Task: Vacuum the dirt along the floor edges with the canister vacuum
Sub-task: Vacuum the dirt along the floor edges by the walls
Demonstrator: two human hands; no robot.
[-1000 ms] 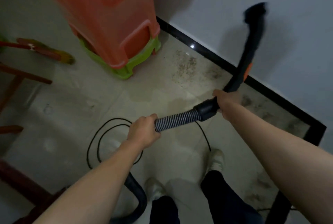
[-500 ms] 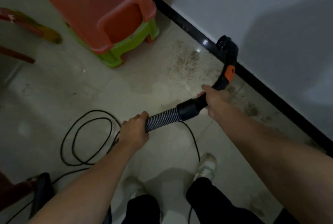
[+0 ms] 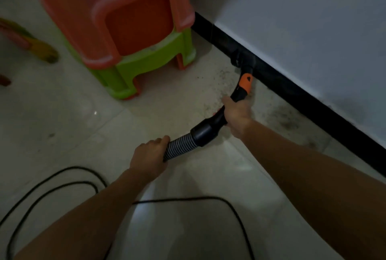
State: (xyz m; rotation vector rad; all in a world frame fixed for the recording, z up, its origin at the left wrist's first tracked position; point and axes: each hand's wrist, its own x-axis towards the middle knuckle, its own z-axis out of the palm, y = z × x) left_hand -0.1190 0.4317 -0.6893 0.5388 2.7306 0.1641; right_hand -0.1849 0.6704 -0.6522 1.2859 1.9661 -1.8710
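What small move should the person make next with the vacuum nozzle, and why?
Probably draw the nozzle back along the baseboard to the dark dirt patch: the nozzle sits at the baseboard by the stools, the right hand grips the wand, and that dirt lies nearer the person.

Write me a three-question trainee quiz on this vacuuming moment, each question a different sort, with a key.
1. True or false: the nozzle is down at the foot of the black baseboard.
2. What does the left hand grip? A) ribbed hose B) power cord C) green stool
3. Fill in: the right hand grips the black wand just below its ____ collar.
Key: 1 true; 2 A; 3 orange.
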